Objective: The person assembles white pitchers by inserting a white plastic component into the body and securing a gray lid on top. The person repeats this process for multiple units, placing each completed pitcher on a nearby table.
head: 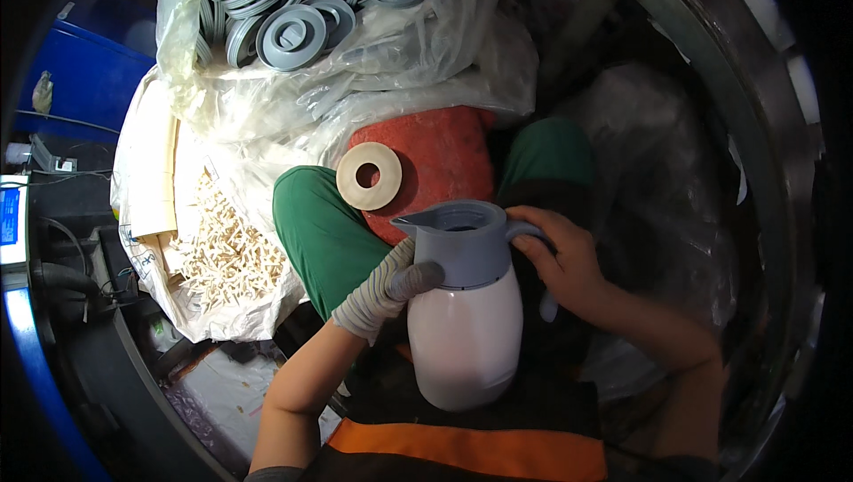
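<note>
A vacuum jug (pixel 464 342) with a white body and a grey plastic collar (pixel 466 262) stands tilted slightly in my lap. Its spout points left and its top is uncovered. My left hand (pixel 393 282), in a striped knit glove, grips the collar from the left side. Bare, my right hand (pixel 563 252) holds the grey handle (pixel 530 229) at its upper end. Just beyond the jug, a cream ring-shaped disc (pixel 368 176) rests on a red block (pixel 440 155) between my knees. The inside of the jug is too dark to make out.
Grey round lids (pixel 291 37) fill a clear plastic bag (pixel 426 62) at the far side. Many small cream pegs (pixel 230 249) lie in a white woven sack (pixel 220 322) to the left. Beyond it stand a blue panel (pixel 83 75) and dark machinery. A curved metal rim (pixel 733 95) bounds the right.
</note>
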Demonstrator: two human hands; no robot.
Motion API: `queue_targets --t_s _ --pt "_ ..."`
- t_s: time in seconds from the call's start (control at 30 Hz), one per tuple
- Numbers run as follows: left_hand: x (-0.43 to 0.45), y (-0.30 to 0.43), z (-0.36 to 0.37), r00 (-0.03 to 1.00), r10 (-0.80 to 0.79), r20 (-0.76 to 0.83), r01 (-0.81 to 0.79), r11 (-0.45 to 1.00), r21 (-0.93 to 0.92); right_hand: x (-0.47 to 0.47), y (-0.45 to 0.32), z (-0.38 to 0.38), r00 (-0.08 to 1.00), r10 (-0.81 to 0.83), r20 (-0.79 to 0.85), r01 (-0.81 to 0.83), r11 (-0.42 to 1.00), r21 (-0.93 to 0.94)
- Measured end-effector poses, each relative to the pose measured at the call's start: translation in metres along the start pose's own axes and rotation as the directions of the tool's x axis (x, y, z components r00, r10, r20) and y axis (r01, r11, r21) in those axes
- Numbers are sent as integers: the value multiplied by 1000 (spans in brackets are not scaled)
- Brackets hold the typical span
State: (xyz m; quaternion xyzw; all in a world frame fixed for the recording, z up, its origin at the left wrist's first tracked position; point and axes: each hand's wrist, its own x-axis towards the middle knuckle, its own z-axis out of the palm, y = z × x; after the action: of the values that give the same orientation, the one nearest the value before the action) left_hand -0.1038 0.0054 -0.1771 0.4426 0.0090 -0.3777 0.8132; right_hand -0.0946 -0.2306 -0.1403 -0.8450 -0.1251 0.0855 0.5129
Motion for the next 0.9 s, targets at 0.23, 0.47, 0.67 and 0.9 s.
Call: queue_targets --t_s 0.23,0.47,0.67,0.9 --pt "-1 18 16 995 -59 78 58 998 15 12 3 -33 753 432 496 -579 794 187" --pt "42 45 -57 774 614 -155 263 -89 961 8 0 -42 775 358 520 -537 807 246" --pt "64 35 -95 795 554 -245 355 -97 930 3 -36 -72 895 324 307 -419 847 327" --pt "0 174 -11 506 845 -172 -574 479 664 59 -55 -46 990 -91 -107 110 976 191"
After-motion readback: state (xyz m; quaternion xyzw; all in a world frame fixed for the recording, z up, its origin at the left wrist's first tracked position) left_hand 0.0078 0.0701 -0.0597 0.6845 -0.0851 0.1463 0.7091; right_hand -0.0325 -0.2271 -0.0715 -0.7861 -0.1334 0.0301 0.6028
